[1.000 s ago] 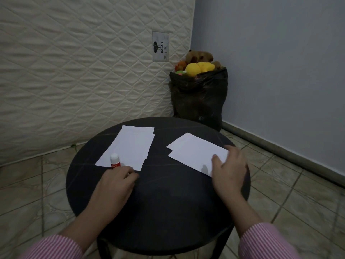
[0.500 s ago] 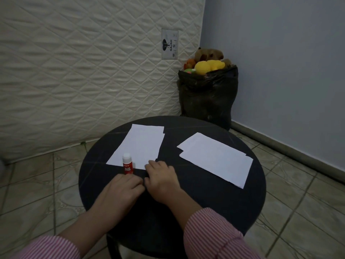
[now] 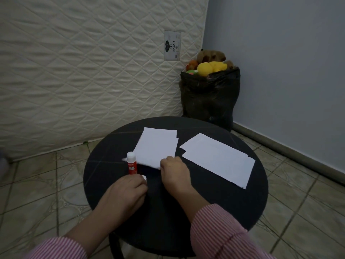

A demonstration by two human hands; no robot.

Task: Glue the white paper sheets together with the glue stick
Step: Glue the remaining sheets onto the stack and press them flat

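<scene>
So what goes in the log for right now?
right hand: grips left paper stack | left hand: beside upright glue stick | gluing: not started

Home room, upright mattress (image 3: 84,71), bagged soft toys (image 3: 211,66), tiled floor (image 3: 37,184)

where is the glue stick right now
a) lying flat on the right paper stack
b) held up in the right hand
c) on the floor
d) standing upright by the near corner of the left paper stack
d: the glue stick stands upright, cap on top, on the round table at the near corner of the left paper stack.
</scene>
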